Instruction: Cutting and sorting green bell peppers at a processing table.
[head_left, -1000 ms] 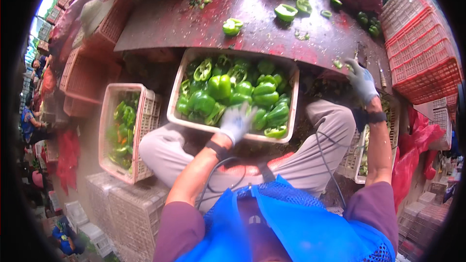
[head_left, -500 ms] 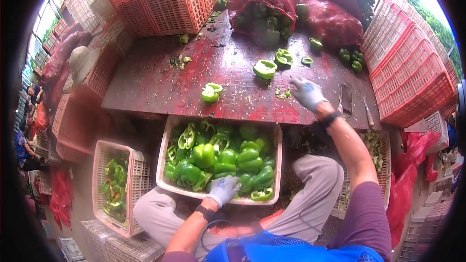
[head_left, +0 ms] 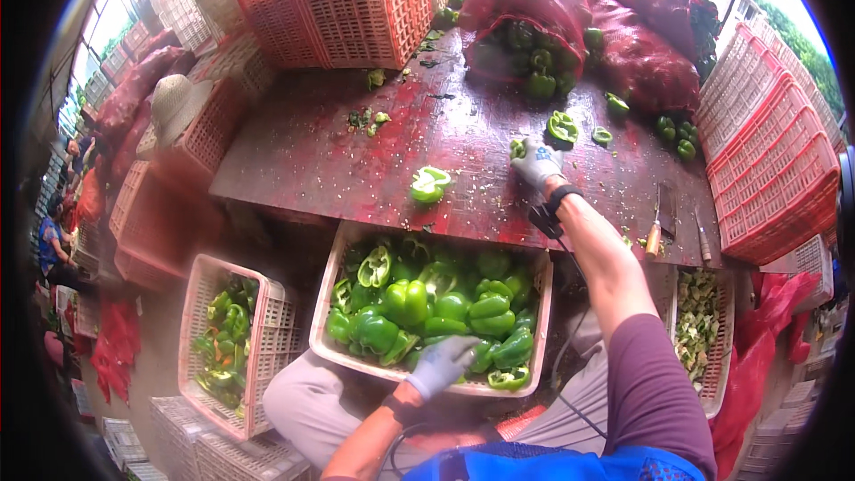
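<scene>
Over the table, the right hand (palm-down) grips a pepper.

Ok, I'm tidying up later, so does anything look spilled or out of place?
Green scraps lie loose on the reddish tabletop, which looks like spillage. A cut pepper, perhaps a stray, sits alone near its front edge, apart from the peppers in the crate below.

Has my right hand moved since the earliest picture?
Yes: against the table, the right hand has moved left and farther in from the near edge.
</scene>
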`<action>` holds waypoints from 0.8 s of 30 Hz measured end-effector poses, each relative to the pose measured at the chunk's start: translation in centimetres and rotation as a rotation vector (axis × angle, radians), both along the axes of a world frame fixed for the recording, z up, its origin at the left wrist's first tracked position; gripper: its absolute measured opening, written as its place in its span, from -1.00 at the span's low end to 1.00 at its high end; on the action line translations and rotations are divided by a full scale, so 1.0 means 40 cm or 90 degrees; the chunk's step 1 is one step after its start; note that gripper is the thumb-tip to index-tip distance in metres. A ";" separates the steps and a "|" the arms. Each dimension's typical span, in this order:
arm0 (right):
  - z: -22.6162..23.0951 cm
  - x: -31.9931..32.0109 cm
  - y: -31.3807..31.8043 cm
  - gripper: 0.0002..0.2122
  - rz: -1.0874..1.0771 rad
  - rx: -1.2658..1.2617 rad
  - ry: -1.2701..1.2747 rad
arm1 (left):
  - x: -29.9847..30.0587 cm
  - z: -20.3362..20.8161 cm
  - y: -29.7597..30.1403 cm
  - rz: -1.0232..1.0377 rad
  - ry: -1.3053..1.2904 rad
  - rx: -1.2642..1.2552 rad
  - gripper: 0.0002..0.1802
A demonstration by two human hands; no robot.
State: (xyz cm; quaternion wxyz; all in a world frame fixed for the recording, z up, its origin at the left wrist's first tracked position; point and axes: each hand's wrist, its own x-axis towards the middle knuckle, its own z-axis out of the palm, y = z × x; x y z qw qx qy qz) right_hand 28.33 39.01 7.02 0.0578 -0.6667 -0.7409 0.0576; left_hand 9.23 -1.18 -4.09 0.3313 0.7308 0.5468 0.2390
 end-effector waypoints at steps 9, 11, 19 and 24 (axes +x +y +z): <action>0.077 -0.060 -0.548 -0.66 0.580 -0.187 0.530 | -0.051 0.209 0.173 0.167 -1.036 -0.406 -0.55; 0.084 -0.096 -0.617 -0.60 0.751 -0.023 0.410 | -0.060 0.233 0.167 0.160 -1.131 -0.410 -0.52; 0.049 -0.124 -0.787 -0.60 0.613 0.171 0.350 | -0.016 0.258 0.090 0.272 -1.151 -0.226 -0.65; 0.013 -0.165 -0.842 -0.69 0.502 0.099 0.350 | -0.016 0.232 0.071 0.321 -1.108 -0.171 -0.70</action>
